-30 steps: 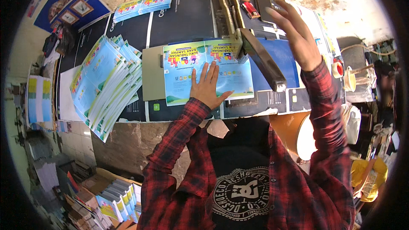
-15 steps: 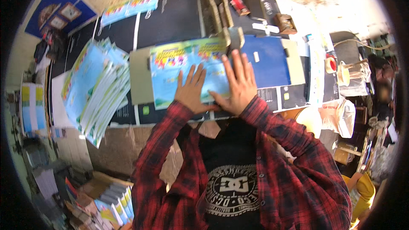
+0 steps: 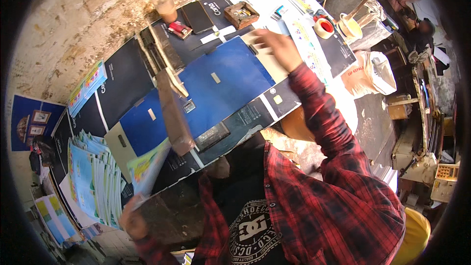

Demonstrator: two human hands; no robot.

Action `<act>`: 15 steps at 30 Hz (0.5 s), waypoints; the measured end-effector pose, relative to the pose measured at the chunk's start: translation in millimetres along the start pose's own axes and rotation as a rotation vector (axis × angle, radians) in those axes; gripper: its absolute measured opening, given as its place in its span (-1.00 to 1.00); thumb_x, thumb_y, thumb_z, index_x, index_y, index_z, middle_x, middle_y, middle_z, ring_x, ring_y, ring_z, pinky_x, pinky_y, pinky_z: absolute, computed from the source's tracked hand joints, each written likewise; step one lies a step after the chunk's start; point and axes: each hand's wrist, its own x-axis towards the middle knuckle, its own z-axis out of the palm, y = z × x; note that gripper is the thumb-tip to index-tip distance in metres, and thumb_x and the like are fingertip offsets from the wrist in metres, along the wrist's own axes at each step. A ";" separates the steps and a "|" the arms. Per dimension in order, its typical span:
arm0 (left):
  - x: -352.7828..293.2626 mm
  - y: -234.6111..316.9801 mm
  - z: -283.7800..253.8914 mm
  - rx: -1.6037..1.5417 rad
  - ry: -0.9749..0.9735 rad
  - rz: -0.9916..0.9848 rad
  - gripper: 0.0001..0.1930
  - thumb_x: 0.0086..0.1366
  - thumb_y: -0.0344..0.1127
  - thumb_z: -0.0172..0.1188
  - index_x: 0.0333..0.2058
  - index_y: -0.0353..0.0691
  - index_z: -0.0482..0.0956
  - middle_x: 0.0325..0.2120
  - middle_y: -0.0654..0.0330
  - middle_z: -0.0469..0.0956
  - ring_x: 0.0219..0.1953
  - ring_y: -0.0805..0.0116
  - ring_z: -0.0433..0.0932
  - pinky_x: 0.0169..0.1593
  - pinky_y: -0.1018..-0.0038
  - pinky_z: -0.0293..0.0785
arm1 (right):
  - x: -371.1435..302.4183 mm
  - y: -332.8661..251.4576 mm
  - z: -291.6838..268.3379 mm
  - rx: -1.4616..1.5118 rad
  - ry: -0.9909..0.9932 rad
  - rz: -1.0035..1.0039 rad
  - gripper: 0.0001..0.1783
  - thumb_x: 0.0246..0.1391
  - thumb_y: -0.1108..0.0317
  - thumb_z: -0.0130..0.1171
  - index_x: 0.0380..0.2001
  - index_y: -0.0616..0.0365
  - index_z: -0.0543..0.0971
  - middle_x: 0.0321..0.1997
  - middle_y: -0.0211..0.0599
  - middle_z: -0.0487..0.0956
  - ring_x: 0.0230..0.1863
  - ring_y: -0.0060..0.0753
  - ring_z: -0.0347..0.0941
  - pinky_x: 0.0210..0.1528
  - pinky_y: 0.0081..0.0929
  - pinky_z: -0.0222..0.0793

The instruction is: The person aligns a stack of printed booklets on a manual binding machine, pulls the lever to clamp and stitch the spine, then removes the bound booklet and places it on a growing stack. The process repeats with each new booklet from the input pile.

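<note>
My left hand (image 3: 133,220), low at the left beyond the table's front edge, pinches the lower end of a blue, green and yellow printed sheet (image 3: 148,167), blurred by motion. A pile of similar printed booklets (image 3: 93,176) lies fanned just left of it. My right hand (image 3: 278,49) is raised over the right end of a blue board (image 3: 230,68) with tan ends, near a dark clip. Its fingers are stretched out and hold nothing. Across the board lies a hinged wooden bar (image 3: 174,115), its near end close to the table's front edge.
Behind the board stand a plastic cup (image 3: 166,7), a red pack (image 3: 180,29) and a small wooden box (image 3: 241,14). Tape (image 3: 324,28) and a glue pot (image 3: 349,29) sit at the right. More booklets (image 3: 87,88) lie at the far left.
Both hands have left the printed sheet on the board. My left hand has carried it left and nearer; my right has moved right. The wooden bar is down across the board; the view has turned.
</note>
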 end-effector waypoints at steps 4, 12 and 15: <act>-63.0 -159.9 -179.2 0.353 0.604 -0.164 -0.61 0.50 -0.19 -0.06 0.01 -0.38 0.59 -0.07 0.02 0.63 -0.08 0.29 0.60 0.00 0.38 0.54 | 5.6 150.0 -135.3 -0.106 0.323 0.529 -0.38 0.17 -0.27 -0.09 -0.12 0.01 0.66 -0.27 -0.40 0.65 -0.38 -0.52 0.45 -0.41 -0.42 0.36; 23.2 -165.3 -185.1 0.603 0.761 0.206 -0.71 0.44 -0.38 -0.01 0.06 -0.35 0.50 -0.02 -0.01 0.57 -0.01 0.14 0.56 0.00 0.26 0.52 | -14.3 233.5 -210.0 -0.095 0.373 0.848 -0.18 0.04 -0.47 -0.03 -0.14 0.11 0.67 -0.28 -0.42 0.63 -0.37 -0.48 0.43 -0.30 -0.28 0.37; 5.8 -256.8 -184.5 0.769 0.588 0.084 -0.63 0.50 -0.32 -0.12 0.17 -0.30 0.45 0.17 0.01 0.44 0.18 0.07 0.45 0.22 0.28 0.39 | 5.1 237.4 -195.7 -0.096 0.383 0.845 -0.17 0.04 -0.45 -0.01 -0.14 0.17 0.66 -0.30 -0.40 0.62 -0.37 -0.46 0.44 -0.30 -0.28 0.38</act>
